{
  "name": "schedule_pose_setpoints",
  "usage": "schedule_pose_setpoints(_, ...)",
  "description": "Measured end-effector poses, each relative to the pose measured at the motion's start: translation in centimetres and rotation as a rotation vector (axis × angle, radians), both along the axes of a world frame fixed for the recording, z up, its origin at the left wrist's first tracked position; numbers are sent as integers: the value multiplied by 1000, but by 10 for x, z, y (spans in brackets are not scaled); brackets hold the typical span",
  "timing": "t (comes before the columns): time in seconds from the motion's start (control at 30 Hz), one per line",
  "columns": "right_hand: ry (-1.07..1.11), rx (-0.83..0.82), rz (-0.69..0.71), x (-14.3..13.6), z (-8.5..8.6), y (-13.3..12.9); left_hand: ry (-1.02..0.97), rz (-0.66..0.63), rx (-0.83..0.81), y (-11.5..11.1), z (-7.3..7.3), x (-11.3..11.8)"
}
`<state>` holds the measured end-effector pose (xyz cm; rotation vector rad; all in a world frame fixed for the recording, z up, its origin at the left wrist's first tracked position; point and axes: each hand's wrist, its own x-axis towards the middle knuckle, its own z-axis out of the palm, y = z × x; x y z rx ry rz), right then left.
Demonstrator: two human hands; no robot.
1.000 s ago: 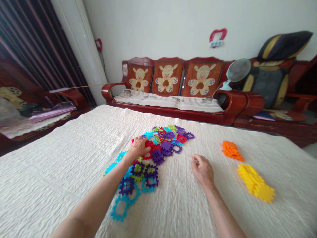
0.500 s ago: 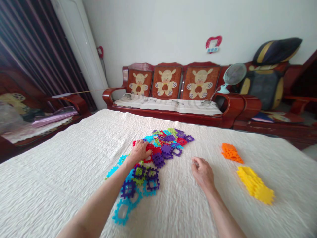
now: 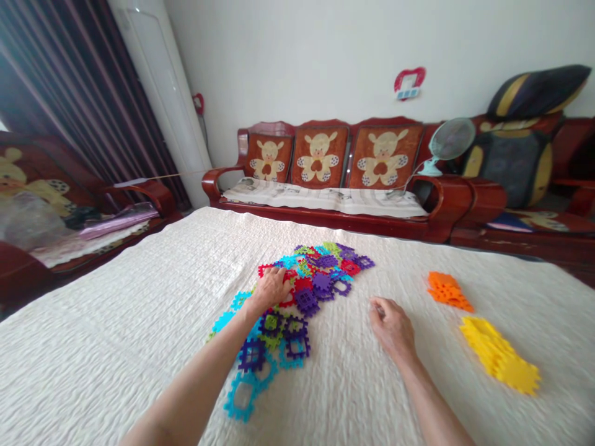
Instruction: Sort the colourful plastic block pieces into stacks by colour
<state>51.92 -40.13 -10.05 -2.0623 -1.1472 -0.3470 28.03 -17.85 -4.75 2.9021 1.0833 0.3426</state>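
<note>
The tile pile point(image 3: 307, 302) extends from near-left to far-right; left hand point(image 3: 273, 288) is on it, right hand point(image 3: 393, 325) apart (grips unclear).

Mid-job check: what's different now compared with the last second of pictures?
The left hand has drawn back very slightly toward the person over the red pieces; whether it has hold of one is hidden. No pickup or release shows. The right hand, orange pieces and yellow pieces stayed put; the view merely shifted slightly.
</note>
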Motion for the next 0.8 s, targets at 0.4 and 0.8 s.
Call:
schedule_pose_setpoints(0.4, -8, -28, -2, -1, 2, 0, -162, 47, -76, 0, -1, -6)
schedule_pose_setpoints(0.8, -12, -19, 4, 1, -1, 0, -195, 51, -87, 3, -1, -9)
